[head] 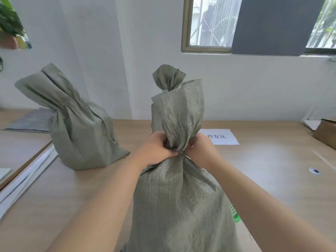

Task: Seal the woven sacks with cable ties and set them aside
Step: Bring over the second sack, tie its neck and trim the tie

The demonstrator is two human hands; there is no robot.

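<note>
A full grey-green woven sack (180,202) stands upright on the wooden table right in front of me. Its top is gathered into a neck. My left hand (156,150) and my right hand (201,148) both clasp that neck from either side, fingers closed around the bunched fabric. No cable tie shows at the neck; the fingers hide it. Behind this sack the bunched top of another sack (168,78) pokes up. A third sack (78,122) stands at the left with its neck pinched in and its mouth flared.
A white paper sign (221,136) with printed characters lies on the table beyond my hands. A green mesh basket (235,214) peeks out right of the sack. A cardboard box (326,131) sits at the far right, flat sacks (31,122) at the far left. A wall and window stand behind.
</note>
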